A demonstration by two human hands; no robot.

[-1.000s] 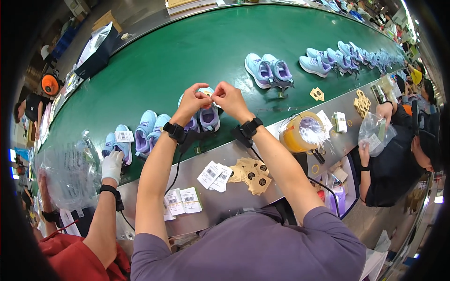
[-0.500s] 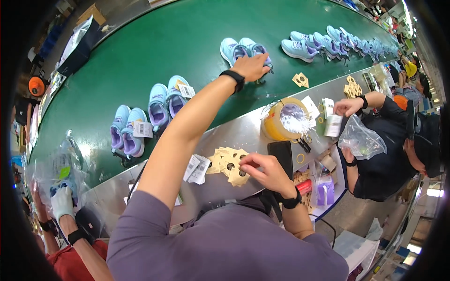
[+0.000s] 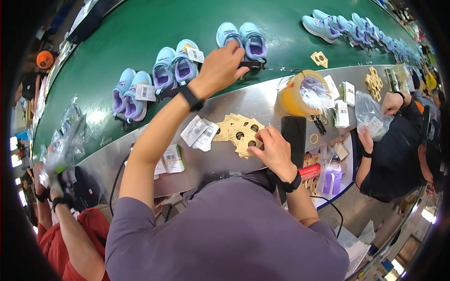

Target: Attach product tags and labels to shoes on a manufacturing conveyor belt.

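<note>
My left hand (image 3: 220, 68) reaches over the green belt to a pair of light blue shoes with lilac lining. Its fingers bend into the opening of the left shoe (image 3: 228, 33), with the thumb apart by the heel, which it hides. Beside it stands the right shoe (image 3: 253, 42), a black hook piece (image 3: 252, 64) at its heel. My right hand (image 3: 277, 152) hovers at the beige paper tags (image 3: 239, 132) with dark round spots, thumb and forefinger curved and apart at the pile's edge. White barcode labels (image 3: 199, 132) lie left of these tags.
More tagged shoes (image 3: 164, 68) stand left; a long row (image 3: 323, 28) runs right. Nearby are a yellow tape roll (image 3: 293, 96) stuffed with clear fasteners, a black phone (image 3: 293, 140), scissors (image 3: 320, 124) and a label stack (image 3: 172, 160). Co-workers handle clear bags (image 3: 372, 114) on both sides.
My left hand has shifted from the right shoe to the left one, and the pair now points straighter away. The right hand stays by the tags, fingers more curved. The view has shifted.
</note>
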